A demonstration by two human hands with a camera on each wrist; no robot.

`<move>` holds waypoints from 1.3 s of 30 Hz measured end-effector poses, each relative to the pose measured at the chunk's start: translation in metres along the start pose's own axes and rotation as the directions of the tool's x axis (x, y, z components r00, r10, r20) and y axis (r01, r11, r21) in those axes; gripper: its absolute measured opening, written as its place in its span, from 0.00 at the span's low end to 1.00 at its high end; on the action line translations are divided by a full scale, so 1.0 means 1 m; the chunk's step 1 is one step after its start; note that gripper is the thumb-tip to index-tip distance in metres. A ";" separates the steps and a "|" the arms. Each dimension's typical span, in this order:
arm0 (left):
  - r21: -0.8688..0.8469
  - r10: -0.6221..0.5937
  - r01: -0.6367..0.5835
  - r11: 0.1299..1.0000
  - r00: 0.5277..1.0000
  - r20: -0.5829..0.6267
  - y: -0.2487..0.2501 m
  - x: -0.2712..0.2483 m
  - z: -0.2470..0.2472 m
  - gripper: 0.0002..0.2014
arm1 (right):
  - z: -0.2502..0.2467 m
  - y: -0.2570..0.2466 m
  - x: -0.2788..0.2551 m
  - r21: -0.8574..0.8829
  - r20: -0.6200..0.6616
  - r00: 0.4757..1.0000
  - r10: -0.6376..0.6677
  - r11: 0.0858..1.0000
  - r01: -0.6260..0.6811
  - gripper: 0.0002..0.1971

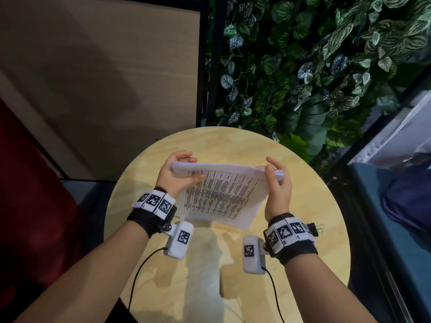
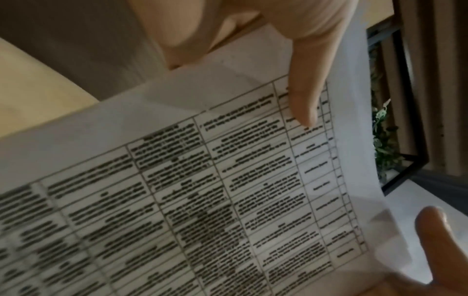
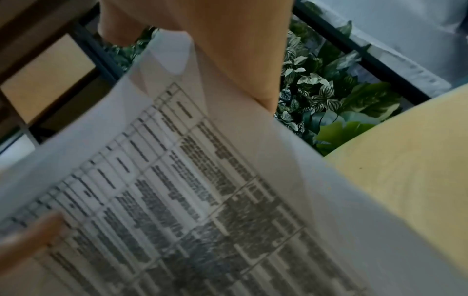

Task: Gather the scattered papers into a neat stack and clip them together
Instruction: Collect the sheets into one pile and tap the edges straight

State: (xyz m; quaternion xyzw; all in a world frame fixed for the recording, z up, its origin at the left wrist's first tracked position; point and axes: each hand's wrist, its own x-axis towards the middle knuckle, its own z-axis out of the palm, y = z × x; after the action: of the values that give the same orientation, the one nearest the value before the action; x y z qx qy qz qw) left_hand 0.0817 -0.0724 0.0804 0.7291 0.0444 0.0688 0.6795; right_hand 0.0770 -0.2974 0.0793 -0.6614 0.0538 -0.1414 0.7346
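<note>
A stack of white papers (image 1: 221, 194) printed with tables is held up on edge over the round wooden table (image 1: 314, 201), tilted toward me. My left hand (image 1: 179, 170) grips its upper left corner, thumb on the printed face, fingers curled behind. My right hand (image 1: 276, 174) grips the upper right corner the same way. The left wrist view shows the printed sheet (image 2: 202, 190) with my left thumb (image 2: 303, 100) pressed on it. The right wrist view shows the papers (image 3: 202, 200) under my right thumb (image 3: 240, 60). A black binder clip (image 1: 314, 228) lies on the table by my right wrist.
A wall of green leaves (image 1: 314, 66) rises behind the table. A beige panel (image 1: 100, 66) with a black frame stands at back left. A blue seat (image 1: 396, 217) is at the right, a dark red surface (image 1: 28, 183) at the left.
</note>
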 end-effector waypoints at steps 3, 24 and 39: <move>0.032 -0.036 0.036 0.999 0.999 0.009 -0.008 0.000 0.002 0.19 | 0.009 -0.001 0.000 -0.001 -0.063 0.998 0.026 1.000 -0.026 0.24; -0.097 -0.040 0.019 0.995 0.976 -0.214 0.053 0.008 0.032 0.16 | 0.020 -0.037 0.010 -0.097 0.104 0.988 -0.114 0.988 0.124 0.15; 0.103 -0.180 0.198 0.975 0.971 -0.157 0.007 0.007 0.026 0.13 | 0.020 0.001 0.000 -0.212 0.086 0.974 0.208 0.959 -0.186 0.10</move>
State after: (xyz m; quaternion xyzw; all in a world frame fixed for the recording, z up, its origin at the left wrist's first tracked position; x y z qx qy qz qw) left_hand 0.0931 -0.0974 0.0856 0.7534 0.1675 0.0542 0.6335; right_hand 0.0827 -0.2780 0.0810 -0.7306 0.0941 -0.0256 0.6758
